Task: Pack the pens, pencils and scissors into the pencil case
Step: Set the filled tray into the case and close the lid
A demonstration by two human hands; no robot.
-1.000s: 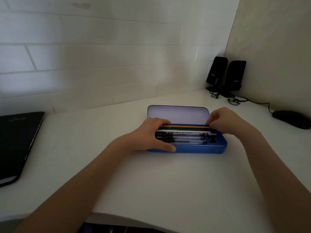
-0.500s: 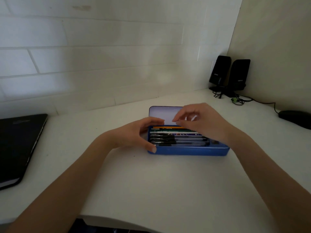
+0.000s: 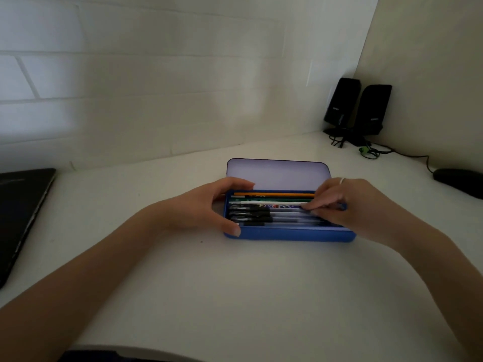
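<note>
A blue pencil case (image 3: 290, 235) lies open on the white desk, its pale lid (image 3: 278, 175) standing up at the back. Inside lie an orange pencil (image 3: 274, 194), a green pencil (image 3: 277, 199), a white patterned pencil (image 3: 264, 204) and several black-capped pens (image 3: 251, 214), all lengthwise. My left hand (image 3: 206, 205) grips the case's left end, thumb on the front wall and fingers on the back rim. My right hand (image 3: 347, 205) rests over the right end, fingertips pressed on the pens. No scissors show; my right hand hides that end of the case.
A closed black laptop (image 3: 21, 212) lies at the desk's left edge. Two black speakers (image 3: 358, 111) stand in the back right corner with cables (image 3: 371, 152) trailing to a black mouse (image 3: 460, 181) at the right. Walls close off the back and right.
My right hand has dropped from above the case's middle back to its right end, fingertips now on the pens. My left hand has stayed on the left end.
</note>
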